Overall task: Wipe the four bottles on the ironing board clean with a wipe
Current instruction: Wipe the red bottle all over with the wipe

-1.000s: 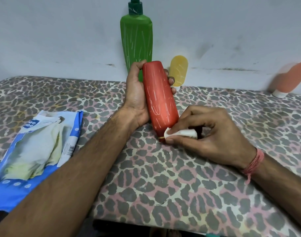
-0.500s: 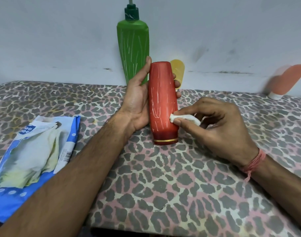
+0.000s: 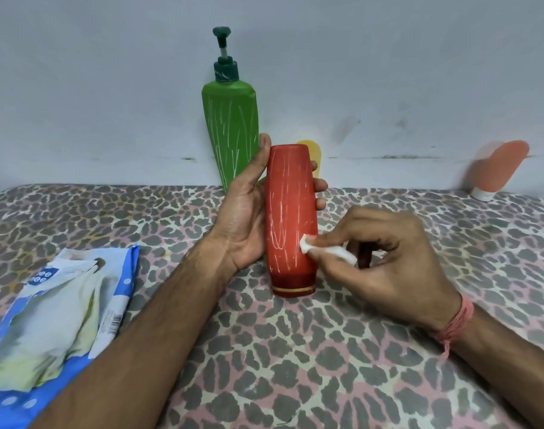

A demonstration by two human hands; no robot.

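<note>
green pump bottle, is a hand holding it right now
No, the green pump bottle stands alone by the wall; the left hand grips the red bottle.

Yellow bottle (image 3: 315, 156) mostly hidden behind red bottle (image 3: 290, 218) — wipes pack (image 3: 57, 323) cropped.

Non-task items noted: one blue-and-white wipes packet (image 3: 57, 323) lying flat at the near left edge of the leopard-print cover (image 3: 295, 351) — top face crumpled, barcode strip along its right side, partial lettering on a blue label. Behind the surface, a pale grey wall (image 3: 109, 88) with dark scuff marks and smudges along its lower band — most evident right of centre
</note>
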